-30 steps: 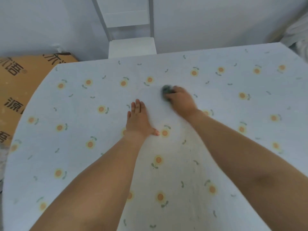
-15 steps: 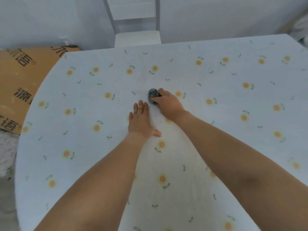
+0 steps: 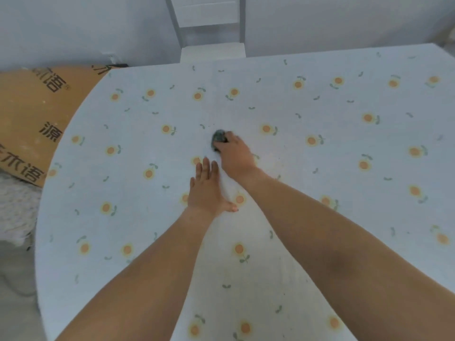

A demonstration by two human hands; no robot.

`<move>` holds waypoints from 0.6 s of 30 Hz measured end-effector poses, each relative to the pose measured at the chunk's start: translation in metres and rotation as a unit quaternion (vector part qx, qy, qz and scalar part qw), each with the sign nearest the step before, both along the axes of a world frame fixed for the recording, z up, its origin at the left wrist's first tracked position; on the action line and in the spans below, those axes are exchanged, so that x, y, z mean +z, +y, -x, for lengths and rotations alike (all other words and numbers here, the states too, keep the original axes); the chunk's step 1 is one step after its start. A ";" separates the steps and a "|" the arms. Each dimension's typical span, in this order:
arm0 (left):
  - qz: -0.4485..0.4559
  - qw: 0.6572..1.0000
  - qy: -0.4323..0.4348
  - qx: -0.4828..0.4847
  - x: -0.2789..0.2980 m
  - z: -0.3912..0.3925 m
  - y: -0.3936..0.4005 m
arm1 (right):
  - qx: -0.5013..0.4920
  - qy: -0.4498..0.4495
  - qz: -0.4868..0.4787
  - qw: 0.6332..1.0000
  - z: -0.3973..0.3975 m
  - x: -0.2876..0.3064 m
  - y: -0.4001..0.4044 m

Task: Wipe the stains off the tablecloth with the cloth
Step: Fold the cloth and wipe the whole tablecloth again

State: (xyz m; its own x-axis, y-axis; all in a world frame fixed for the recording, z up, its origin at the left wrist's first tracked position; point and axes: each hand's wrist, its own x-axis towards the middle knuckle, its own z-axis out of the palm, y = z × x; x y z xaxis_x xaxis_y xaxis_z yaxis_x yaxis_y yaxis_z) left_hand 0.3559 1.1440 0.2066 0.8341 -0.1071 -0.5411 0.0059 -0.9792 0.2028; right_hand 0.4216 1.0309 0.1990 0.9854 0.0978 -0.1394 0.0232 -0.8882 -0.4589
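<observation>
1. Head view: right hand (image 3: 235, 153) bunched around a small dark cloth (image 3: 218, 138), pressing it onto the tablecloth (image 3: 344, 205) near the middle of the table.
2. Left hand (image 3: 205, 190) lies flat just beside it, fingers straight, thumb out, holding nothing.
3. Tiny dark specks sit just beyond the cloth.
4. White chair (image 3: 213, 49) stands behind the table; cardboard box (image 3: 37, 114) at left.

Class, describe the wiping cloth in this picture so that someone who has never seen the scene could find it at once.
Start at the pale blue tablecloth printed with orange flowers that fills most of the view. Near its middle, the right hand reaches forward beside the flat left hand. Bunched under the right hand's fingers is the small dark grey-green cloth, the only dark, unprinted thing on the tablecloth.
</observation>
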 end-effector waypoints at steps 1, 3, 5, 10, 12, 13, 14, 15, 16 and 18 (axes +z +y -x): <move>0.010 1.000 0.003 0.008 0.000 0.001 0.002 | 0.055 0.007 0.007 0.998 0.008 0.000 0.008; 0.009 1.000 0.003 0.010 -0.001 -0.001 0.001 | 0.097 -0.017 0.030 0.995 0.015 0.001 -0.010; 0.005 1.000 0.005 0.010 -0.002 -0.001 -0.001 | 0.039 -0.048 0.063 0.996 0.019 0.000 -0.056; 0.021 1.000 0.000 0.020 -0.008 -0.002 0.002 | -0.319 -0.038 0.102 0.941 0.043 -0.002 -0.192; 0.018 1.000 -0.002 0.014 -0.009 -0.002 0.001 | -0.376 -0.034 0.089 0.922 0.039 -0.001 -0.170; 0.019 1.000 0.001 0.016 -0.010 0.000 0.001 | -0.362 -0.029 0.071 0.929 0.037 -0.002 -0.145; 0.020 1.000 -0.002 0.013 -0.009 -0.001 0.001 | -0.315 -0.032 0.047 0.947 0.035 -0.003 -0.113; 0.021 1.000 -0.003 0.012 -0.008 -0.002 0.003 | -0.243 -0.033 0.029 0.969 0.036 -0.004 -0.081; 0.025 1.000 -0.005 0.011 -0.007 -0.004 0.004 | -0.168 -0.029 0.025 0.985 0.037 -0.006 -0.055; 0.015 1.000 -0.009 -0.003 -0.004 0.007 0.006 | -0.044 -0.010 0.036 0.998 0.053 -0.006 -0.033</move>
